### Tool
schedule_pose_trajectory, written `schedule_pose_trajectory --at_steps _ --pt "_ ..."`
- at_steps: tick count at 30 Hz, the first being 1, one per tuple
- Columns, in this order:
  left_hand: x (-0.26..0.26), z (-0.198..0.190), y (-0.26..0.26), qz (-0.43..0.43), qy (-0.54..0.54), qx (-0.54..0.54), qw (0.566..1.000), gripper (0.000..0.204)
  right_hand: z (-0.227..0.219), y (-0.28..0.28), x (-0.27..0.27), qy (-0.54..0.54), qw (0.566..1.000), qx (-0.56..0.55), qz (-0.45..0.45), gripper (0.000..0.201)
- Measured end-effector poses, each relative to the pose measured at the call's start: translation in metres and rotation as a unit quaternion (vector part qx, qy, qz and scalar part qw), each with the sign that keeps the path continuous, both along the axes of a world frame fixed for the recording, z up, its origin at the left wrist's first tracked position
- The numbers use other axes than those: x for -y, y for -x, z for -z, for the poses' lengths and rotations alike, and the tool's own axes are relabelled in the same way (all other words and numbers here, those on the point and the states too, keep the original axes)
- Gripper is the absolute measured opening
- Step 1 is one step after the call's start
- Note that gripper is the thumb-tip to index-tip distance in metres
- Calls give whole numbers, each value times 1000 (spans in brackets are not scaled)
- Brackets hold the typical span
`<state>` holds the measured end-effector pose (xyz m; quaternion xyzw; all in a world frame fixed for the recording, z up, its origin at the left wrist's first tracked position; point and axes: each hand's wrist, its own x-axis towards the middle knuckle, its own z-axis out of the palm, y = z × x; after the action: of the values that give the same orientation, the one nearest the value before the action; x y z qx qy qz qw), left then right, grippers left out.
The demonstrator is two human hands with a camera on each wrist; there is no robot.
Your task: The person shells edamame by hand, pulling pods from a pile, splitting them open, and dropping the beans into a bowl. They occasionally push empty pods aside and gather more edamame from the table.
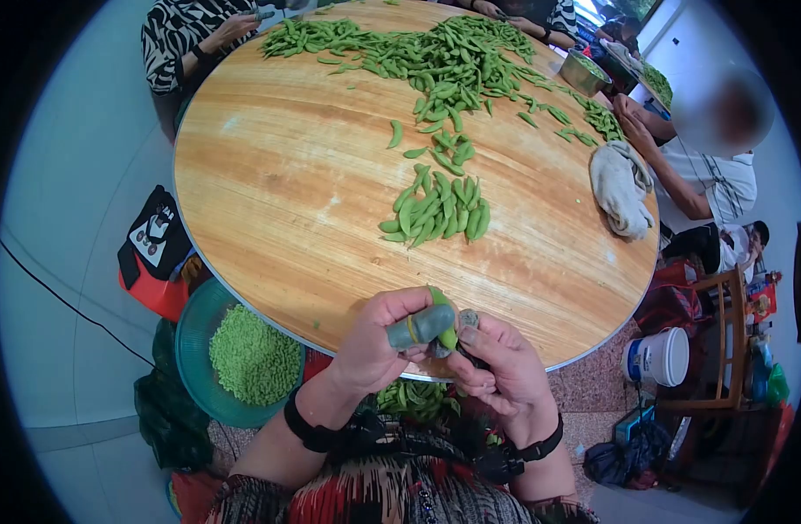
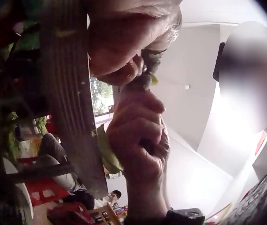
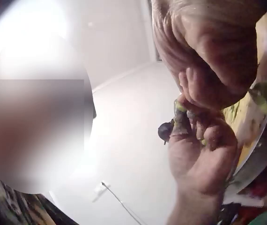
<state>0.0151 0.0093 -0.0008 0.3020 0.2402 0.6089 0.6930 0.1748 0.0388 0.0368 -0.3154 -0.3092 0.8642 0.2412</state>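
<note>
An edamame pod (image 1: 447, 316) is held between both hands at the near edge of the round wooden table (image 1: 269, 201). My left hand (image 1: 376, 345) grips it, its thumb wearing a grey-green cover (image 1: 421, 326) with a yellow band. From the other side my right hand (image 1: 510, 365) pinches the pod's lower end, with a dark cover (image 1: 469, 318) on a digit. In the left wrist view the right hand (image 2: 138, 126) has curled fingers, and a green pod (image 2: 107, 151) shows beside it. A small pile of pods (image 1: 437, 208) lies on the table beyond the hands.
A large heap of pods (image 1: 457, 57) covers the far side. Below left stands a green basin (image 1: 191, 349) of shelled beans (image 1: 254, 354). A cloth (image 1: 621, 188) lies at the right edge, near a seated person (image 1: 706, 179). A white bucket (image 1: 658, 358) stands right.
</note>
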Motion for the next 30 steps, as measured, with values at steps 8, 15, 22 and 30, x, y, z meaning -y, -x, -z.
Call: schedule_pose_trajectory --at_steps 8,15,22,30 --pt "-6 6 -17 -173 -47 -314 932 9 19 4 -1 -549 772 302 108 13" --pt "0 -2 3 11 52 -133 990 26 7 -13 -13 -114 987 110 12 15" --pt "7 -20 0 -147 -89 -476 863 36 -7 0 -25 -337 909 240 41 16" --pt "7 -8 11 -175 -301 -515 783 27 2 6 -22 16 999 -2 45 8"
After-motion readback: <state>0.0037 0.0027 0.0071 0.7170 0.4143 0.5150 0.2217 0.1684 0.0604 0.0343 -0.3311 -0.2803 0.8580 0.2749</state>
